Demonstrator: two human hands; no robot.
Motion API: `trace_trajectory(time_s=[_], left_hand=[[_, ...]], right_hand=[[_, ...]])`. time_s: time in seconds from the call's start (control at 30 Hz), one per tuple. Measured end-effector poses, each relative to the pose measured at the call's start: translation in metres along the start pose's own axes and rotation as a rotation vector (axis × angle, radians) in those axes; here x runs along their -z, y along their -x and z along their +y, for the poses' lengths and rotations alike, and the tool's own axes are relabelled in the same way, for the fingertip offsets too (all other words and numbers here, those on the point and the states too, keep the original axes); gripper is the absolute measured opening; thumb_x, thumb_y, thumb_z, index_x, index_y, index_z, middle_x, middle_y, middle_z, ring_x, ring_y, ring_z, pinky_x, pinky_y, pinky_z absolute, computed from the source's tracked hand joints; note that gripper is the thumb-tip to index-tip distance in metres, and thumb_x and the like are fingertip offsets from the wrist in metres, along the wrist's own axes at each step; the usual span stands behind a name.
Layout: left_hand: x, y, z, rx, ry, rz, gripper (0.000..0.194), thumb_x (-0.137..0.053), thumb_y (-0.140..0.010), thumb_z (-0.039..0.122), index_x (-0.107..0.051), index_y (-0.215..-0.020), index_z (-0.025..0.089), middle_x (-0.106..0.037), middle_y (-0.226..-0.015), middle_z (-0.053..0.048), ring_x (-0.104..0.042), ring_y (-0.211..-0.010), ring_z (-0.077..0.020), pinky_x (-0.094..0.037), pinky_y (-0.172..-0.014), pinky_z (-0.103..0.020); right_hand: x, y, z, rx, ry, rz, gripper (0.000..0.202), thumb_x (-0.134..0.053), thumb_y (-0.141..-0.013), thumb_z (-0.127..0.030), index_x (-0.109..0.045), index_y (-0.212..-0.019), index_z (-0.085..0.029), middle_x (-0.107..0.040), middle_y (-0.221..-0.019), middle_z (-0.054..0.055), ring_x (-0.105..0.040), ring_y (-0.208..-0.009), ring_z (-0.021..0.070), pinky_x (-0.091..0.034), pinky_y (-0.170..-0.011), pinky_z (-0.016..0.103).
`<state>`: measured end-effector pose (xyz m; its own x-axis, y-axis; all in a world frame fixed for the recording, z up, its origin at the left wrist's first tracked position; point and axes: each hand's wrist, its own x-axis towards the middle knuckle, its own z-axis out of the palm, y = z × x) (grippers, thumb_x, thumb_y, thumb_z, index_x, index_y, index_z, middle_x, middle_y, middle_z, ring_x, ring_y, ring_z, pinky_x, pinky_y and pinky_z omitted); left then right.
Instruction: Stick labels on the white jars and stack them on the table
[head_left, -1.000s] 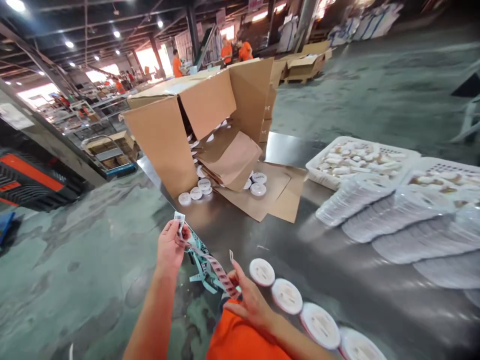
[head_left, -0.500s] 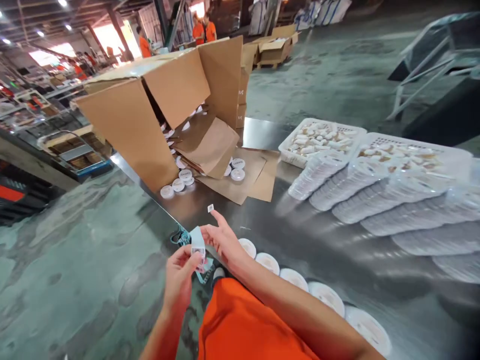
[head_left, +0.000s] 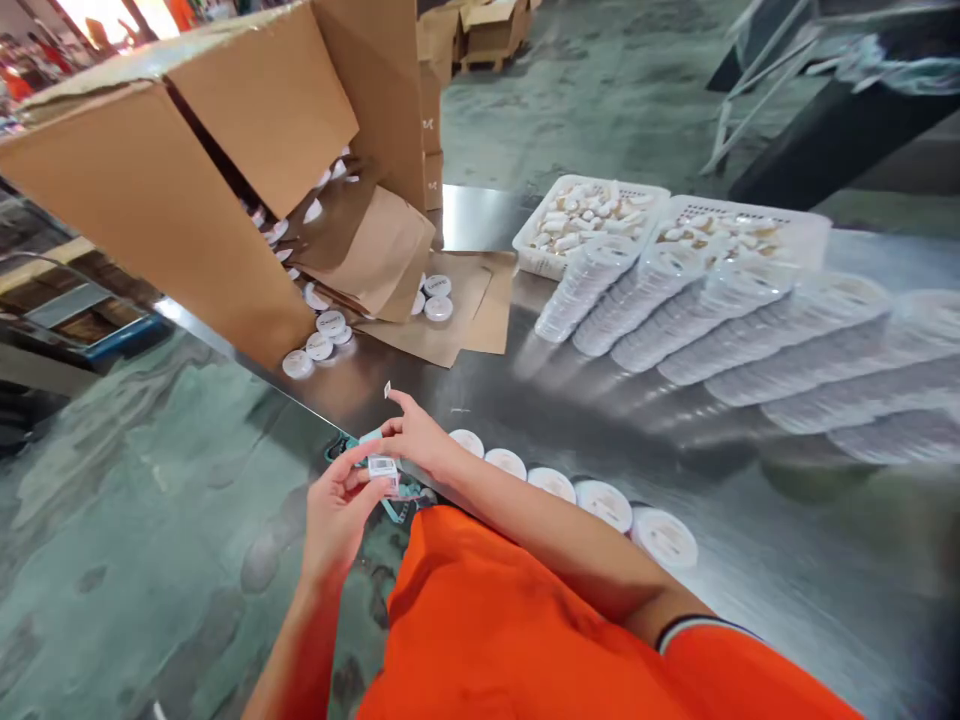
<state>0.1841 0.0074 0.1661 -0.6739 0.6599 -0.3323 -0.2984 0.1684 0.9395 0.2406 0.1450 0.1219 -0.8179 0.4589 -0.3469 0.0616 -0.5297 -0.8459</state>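
My left hand [head_left: 337,510] is closed, pinching a strip of barcode stickers [head_left: 383,470] between thumb and fingers over the table's front edge. Close beside it, my right hand [head_left: 420,435] has its thumb and lower fingers at the strip's pale blue backing [head_left: 370,437]. Its index finger points outward, with one small white sticker [head_left: 388,389] clinging to the tip. Along the near table edge, partly behind my right forearm, runs a row of round white-lidded containers [head_left: 551,484].
A big open carton [head_left: 142,220] lies on its side on the metal table [head_left: 480,395], with round white tins [head_left: 319,346] and brown cardboard sheets [head_left: 480,310] spilling out. To the right are stacks of clear plastic lids [head_left: 682,325] and white baskets [head_left: 534,262] of small white-and-tan pieces.
My view has tilted down and closer to the table. The strip between my hands has turned and folded, its barcode facing me more. The sticker stays on my right index fingertip.
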Motion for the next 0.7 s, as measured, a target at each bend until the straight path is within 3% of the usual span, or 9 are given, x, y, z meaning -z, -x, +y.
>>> trace_trajectory(time_s=[0.07,0.13,0.33,0.4,0.53,0.7], left_hand=[[0.0,-0.007,0.003,-0.012,-0.074,-0.009,0.036,-0.086,-0.055,0.026,-0.074,-0.088,0.016,-0.077,-0.073,-0.005,-0.072,-0.067,-0.0183,-0.059,-0.065,-0.027],[-0.001,-0.015,0.002,-0.041,-0.138,0.0,0.028,-0.085,-0.056,0.025,-0.073,-0.08,0.016,-0.077,-0.073,-0.004,-0.07,-0.065,-0.016,-0.058,-0.063,-0.024],[-0.016,-0.027,-0.002,-0.13,-0.177,-0.042,0.021,-0.081,-0.064,0.029,-0.069,-0.075,0.016,-0.074,-0.07,-0.001,-0.069,-0.063,-0.0136,-0.056,-0.061,-0.022],[-0.022,-0.027,-0.004,-0.141,-0.169,-0.052,0.024,-0.081,-0.065,0.029,-0.07,-0.083,0.017,-0.074,-0.069,0.0,-0.07,-0.063,-0.0139,-0.057,-0.062,-0.023],[-0.033,-0.027,-0.007,-0.105,-0.202,-0.067,0.052,-0.083,-0.065,0.028,-0.069,-0.114,0.017,-0.078,-0.076,-0.001,-0.073,-0.071,-0.0159,-0.059,-0.071,-0.026],[-0.044,-0.034,-0.011,-0.112,-0.302,-0.04,0.036,-0.085,-0.061,0.031,-0.073,-0.093,0.016,-0.079,-0.079,-0.003,-0.073,-0.071,-0.0154,-0.059,-0.07,-0.025]], right_hand=[[0.008,0.003,0.001,0.01,-0.031,0.049,0.103,-0.077,-0.062,-0.01,-0.022,-0.149,-0.019,-0.058,-0.065,-0.012,-0.056,-0.055,0.0095,-0.042,-0.052,0.021],[0.018,0.009,-0.001,0.055,-0.084,0.106,0.099,-0.076,-0.065,-0.013,-0.024,-0.148,-0.021,-0.062,-0.069,-0.009,-0.061,-0.059,0.0116,-0.045,-0.054,0.022],[0.05,0.037,-0.008,0.265,-0.084,0.303,0.067,-0.074,-0.075,-0.029,-0.042,-0.134,-0.025,-0.068,-0.079,-0.003,-0.065,-0.068,0.0143,-0.047,-0.061,0.027],[0.062,0.053,-0.005,0.341,-0.063,0.363,0.053,-0.072,-0.078,-0.034,-0.048,-0.124,-0.025,-0.066,-0.078,-0.003,-0.063,-0.069,0.0143,-0.047,-0.064,0.028],[0.093,0.092,0.017,0.41,-0.039,0.47,0.04,-0.07,-0.081,-0.04,-0.053,-0.114,-0.025,-0.064,-0.08,-0.002,-0.061,-0.07,0.0141,-0.048,-0.067,0.03],[0.15,0.146,0.066,0.397,0.034,0.785,0.034,-0.071,-0.079,-0.048,-0.059,-0.099,-0.024,-0.064,-0.082,0.001,-0.06,-0.07,0.0152,-0.048,-0.066,0.03]])
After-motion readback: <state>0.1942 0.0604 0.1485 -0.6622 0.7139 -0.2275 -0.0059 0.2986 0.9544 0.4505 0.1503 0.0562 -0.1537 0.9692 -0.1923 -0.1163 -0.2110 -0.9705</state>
